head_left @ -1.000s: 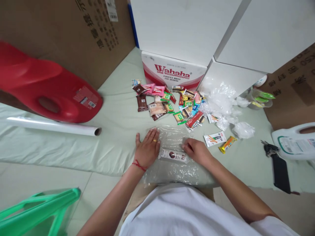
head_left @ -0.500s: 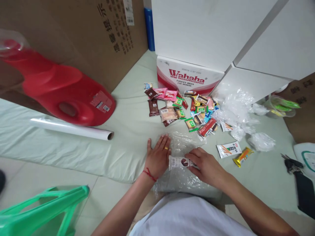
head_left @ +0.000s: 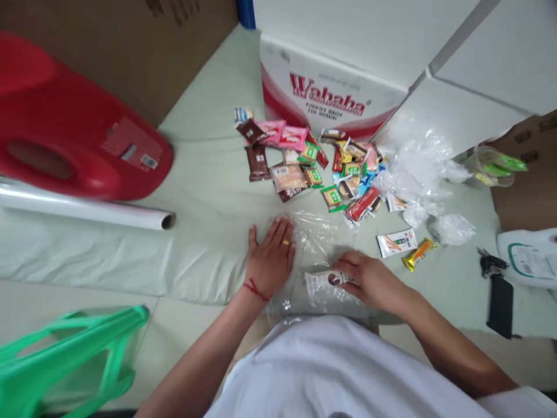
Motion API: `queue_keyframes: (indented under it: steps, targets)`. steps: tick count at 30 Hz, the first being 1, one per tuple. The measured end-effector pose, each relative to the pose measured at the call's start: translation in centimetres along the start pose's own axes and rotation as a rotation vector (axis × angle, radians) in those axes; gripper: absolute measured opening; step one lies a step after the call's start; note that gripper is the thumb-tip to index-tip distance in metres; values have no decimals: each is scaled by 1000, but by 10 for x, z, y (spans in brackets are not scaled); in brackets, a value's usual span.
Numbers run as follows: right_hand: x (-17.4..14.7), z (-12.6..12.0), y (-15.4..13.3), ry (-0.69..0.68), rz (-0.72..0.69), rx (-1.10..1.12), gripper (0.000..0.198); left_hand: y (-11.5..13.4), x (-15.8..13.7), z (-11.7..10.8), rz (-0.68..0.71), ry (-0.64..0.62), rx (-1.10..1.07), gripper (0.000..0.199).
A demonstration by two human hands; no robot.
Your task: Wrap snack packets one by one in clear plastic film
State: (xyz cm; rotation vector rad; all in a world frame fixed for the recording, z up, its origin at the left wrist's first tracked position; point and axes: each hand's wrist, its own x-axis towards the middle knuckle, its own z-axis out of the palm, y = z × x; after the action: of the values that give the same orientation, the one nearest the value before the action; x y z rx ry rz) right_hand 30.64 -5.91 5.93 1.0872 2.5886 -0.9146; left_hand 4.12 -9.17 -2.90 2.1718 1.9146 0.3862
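My left hand lies flat with its fingers stretched out, pressing on the left edge of a clear plastic bag spread over the pale green cloth. A white wrapped snack bar with a dark round picture is pinched at its right end by my right hand, over the bag. Beyond the bag lies a pile of small wrapped snacks, among them brown, pink, red and green-edged packets. To the right of my right hand are a white snack packet and a yellow snack bar.
At the left, a red jug stands behind a white roll. A Wahaba-style water carton blocks the back. Crumpled clear plastic, keys and a black phone-like object are on the right. A green stool stands lower left.
The view has shifted. My right hand has the snack bar slightly farther from my left hand, with a gap now between them. My left hand stays flat on the bag.
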Motion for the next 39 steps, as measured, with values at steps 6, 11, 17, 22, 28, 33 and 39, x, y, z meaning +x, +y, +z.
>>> queue_keyframes:
  steps: [6,11,17,22,28,33,39]
  targets:
    - [-52,-23,9,-198,-26,138,16,1,0,0,-23,-16,-18,58]
    - [-51,-42,-1,128,-4,230,29,1,1,0,-12,-7,-27,59]
    - [21,-5,-19,147,69,-79,25,-5,2,-1,-16,10,-85,60]
    - [21,31,-2,295,-23,8,44,-9,3,-2,-25,-5,-90,62]
    - [-54,39,67,1003,902,60,56,-3,5,-2,-18,-25,-36,60]
    - [-88,42,117,652,1298,-3,70,-1,5,-4,-11,8,-33,59]
    - [-118,16,121,729,1169,-68,48,-1,4,-5,-19,5,-25,58]
